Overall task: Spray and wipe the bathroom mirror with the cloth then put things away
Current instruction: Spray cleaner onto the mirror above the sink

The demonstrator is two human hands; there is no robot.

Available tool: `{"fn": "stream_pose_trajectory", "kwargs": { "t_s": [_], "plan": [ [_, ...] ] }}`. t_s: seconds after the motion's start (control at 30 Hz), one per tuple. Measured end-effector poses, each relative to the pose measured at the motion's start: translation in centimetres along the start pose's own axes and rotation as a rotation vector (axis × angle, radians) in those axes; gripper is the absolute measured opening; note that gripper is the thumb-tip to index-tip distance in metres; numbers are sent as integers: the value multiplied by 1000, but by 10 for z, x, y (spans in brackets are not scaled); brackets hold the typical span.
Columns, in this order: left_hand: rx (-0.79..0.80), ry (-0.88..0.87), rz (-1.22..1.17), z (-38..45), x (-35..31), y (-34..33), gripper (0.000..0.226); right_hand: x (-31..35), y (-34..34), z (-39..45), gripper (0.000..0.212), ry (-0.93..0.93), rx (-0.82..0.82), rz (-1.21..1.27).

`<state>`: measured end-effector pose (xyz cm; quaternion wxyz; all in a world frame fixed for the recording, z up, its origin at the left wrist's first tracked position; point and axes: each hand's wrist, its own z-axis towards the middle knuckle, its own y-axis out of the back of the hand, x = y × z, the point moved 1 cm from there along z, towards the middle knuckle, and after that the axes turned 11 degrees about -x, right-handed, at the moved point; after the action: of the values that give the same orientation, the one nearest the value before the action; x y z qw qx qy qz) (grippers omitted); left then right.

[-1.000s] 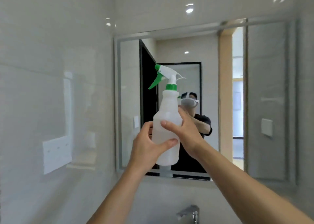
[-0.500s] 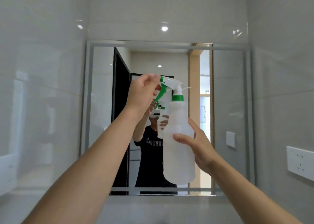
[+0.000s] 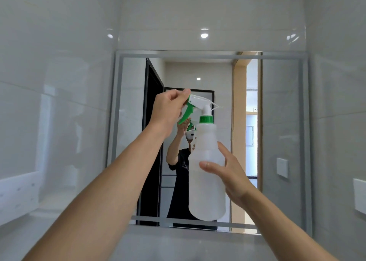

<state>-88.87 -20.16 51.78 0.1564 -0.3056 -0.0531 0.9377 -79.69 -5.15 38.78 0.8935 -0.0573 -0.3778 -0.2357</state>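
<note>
Right hand (image 3: pixel 230 173) grips the spray bottle (image 3: pixel 207 181) upright before the mirror (image 3: pixel 281 122); left hand (image 3: pixel 168 108) pinches its nozzle.

Translucent white plastic spray bottle (image 3: pixel 207 173) upright in front of the grey-framed wall mirror (image 3: pixel 281 122); right hand (image 3: pixel 230 173) on its right side, left hand (image 3: pixel 168 110) up left at the nozzle.

Glossy pale tiled walls (image 3: pixel 59 82)

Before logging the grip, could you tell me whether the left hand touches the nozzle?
Touching: the head view shows the left hand pinching the nozzle.
</note>
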Motion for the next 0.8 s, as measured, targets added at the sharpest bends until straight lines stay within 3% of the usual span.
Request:
{"fn": "stream_pose_trajectory", "kwargs": {
  "t_s": [0.2, 0.37, 0.63, 0.7, 0.8],
  "plan": [
    [9, 129, 8, 4, 3, 5, 51, -5, -7, 1, 56, 22, 3, 16],
    [18, 210, 74, 4, 2, 8, 41, -11, -11, -1, 56, 19, 25, 14],
    [12, 255, 148, 1, 0, 12, 43, -10, -16, -4, 49, 33, 9, 22],
    [-57, 216, 230, -10, 2, 13, 52, -5, -18, -2, 48, 53, -45, 3],
    [-99, 190, 324, -42, 13, 10, 91, 1, -24, 9, 49, 102, -180, -65]
  ]
}}
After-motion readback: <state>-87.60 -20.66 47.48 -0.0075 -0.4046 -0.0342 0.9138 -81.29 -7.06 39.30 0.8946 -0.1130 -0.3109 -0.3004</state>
